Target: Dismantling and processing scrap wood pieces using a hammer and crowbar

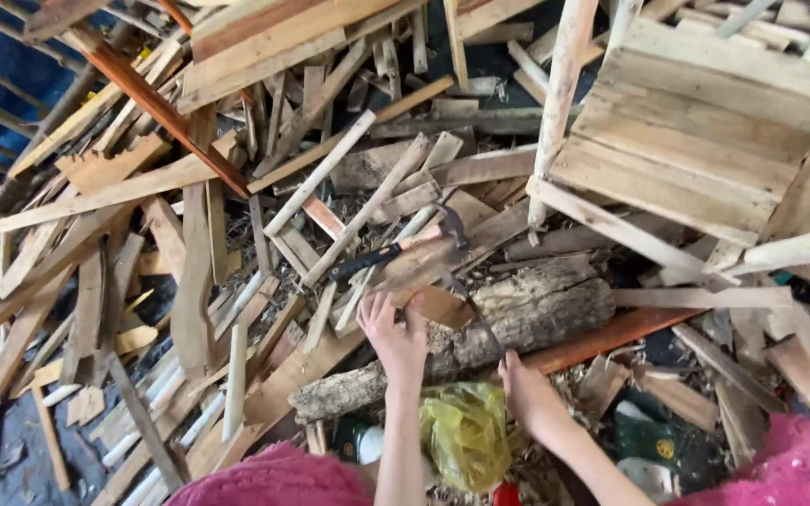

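**A:** Head view, looking down on the scrap heap. I see my left hand (394,330) at centre frame, laid on a small reddish-brown offcut of flat wood (435,305) that rests on the rough grey bark-covered log (480,333). The fingers are spread and lie over the near left edge of the offcut, pressing rather than pinching.

**B:** And the right?

**A:** My right hand (527,398) sits lower and to the right, its fingertips at the near side of the log. It seems to grip the lower end of a thin dark rod or blade (471,309) that slants up and left toward the offcut. I cannot tell how tightly the fingers close on it.

**B:** Where does the hammer lie?

**A:** The hammer with the black grip and pale wooden shaft (396,251) lies above and just beyond my left hand, apart from it. Its long axis runs from lower left to upper right, grip end left, steel head upper right. The left hand is clearly the nearer one.

**B:** Anything close by?

**A:** A crumpled yellow plastic bag (466,433) between my forearms, at the bottom centre.
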